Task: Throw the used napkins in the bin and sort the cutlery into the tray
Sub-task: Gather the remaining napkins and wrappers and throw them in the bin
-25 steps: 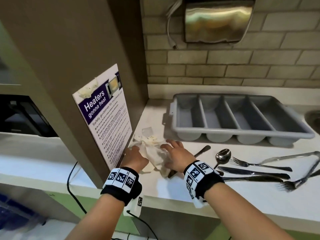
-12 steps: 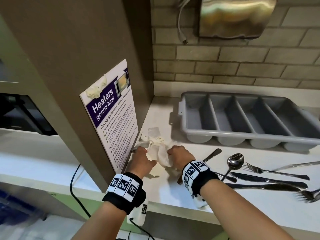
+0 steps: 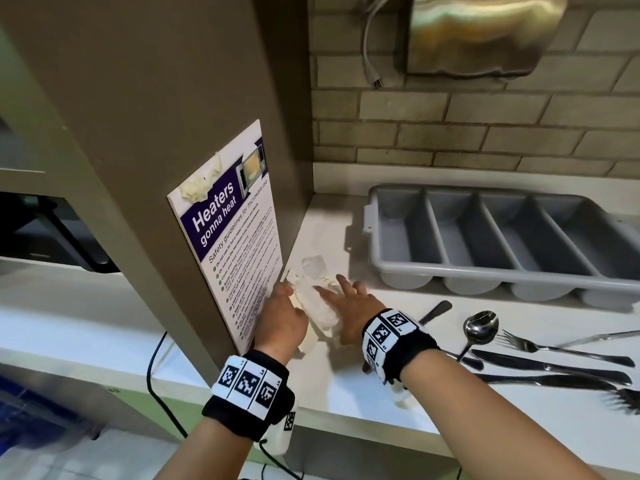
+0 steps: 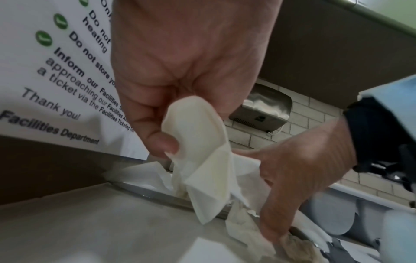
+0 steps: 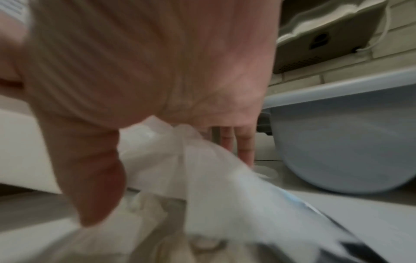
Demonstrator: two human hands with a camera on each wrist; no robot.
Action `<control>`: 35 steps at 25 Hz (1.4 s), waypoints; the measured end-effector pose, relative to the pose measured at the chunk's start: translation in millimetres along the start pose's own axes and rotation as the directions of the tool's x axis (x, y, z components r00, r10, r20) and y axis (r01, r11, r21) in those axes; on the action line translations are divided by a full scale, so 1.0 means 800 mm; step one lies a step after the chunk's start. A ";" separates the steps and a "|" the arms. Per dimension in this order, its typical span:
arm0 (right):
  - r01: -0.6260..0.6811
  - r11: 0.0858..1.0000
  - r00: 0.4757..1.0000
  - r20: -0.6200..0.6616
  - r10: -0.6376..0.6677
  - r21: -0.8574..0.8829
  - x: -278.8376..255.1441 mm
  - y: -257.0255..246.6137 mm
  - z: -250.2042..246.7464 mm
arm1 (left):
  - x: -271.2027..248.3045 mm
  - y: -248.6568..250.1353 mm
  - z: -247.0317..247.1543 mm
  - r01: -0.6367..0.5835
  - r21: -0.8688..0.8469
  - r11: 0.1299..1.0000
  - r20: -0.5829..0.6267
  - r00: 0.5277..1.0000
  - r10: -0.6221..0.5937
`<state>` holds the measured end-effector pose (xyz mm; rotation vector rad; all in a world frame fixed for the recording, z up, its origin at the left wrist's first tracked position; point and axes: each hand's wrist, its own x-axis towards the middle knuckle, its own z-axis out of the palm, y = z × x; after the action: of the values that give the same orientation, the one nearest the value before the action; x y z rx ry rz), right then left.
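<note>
A heap of crumpled white napkins (image 3: 320,306) lies on the white counter beside the cabinet wall. My left hand (image 3: 282,306) pinches one folded napkin (image 4: 202,147) between thumb and fingers, lifted a little off the heap. My right hand (image 3: 341,296) lies on the heap from the right with its fingers stretched out; the right wrist view is blurred. The grey cutlery tray (image 3: 485,274) stands empty behind. A spoon (image 3: 479,329), a fork (image 3: 554,348) and knives (image 3: 554,368) lie loose to the right. No bin is in view.
A poster (image 3: 235,244) hangs on the brown cabinet side just left of my left hand. A metal dispenser (image 3: 485,32) is fixed to the brick wall above. Another fork (image 3: 623,398) lies at the right edge. A black cable (image 3: 152,368) hangs below the counter.
My right hand's fingers, curled into the napkins half a second ago, are now stretched out over them. The left hand stays on its napkin by the poster.
</note>
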<state>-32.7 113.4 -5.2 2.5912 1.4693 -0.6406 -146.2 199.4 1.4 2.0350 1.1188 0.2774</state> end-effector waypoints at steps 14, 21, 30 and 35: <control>-0.064 0.942 0.909 -0.369 0.191 0.328 -0.003 -0.001 -0.038 | -0.005 0.002 -0.015 -0.033 -0.018 0.999 -0.121 0.992 0.031; -0.059 0.868 0.857 -0.421 0.298 0.493 -0.052 0.031 -0.043 | -0.011 0.009 -0.007 -0.055 0.020 0.998 -0.109 0.992 0.057; -0.120 0.866 0.866 -0.375 0.330 0.485 -0.112 0.074 -0.016 | -0.030 0.027 0.013 -0.054 -0.051 0.997 -0.048 0.998 0.051; -0.108 0.837 0.842 -0.398 0.364 0.536 -0.127 0.091 -0.019 | -0.030 0.037 0.014 -0.040 -0.037 0.999 -0.064 0.997 0.037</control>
<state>-12.8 -2.3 40.6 3.4837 1.1293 -0.3763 -135.9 165.7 19.6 2.0282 1.1054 0.3827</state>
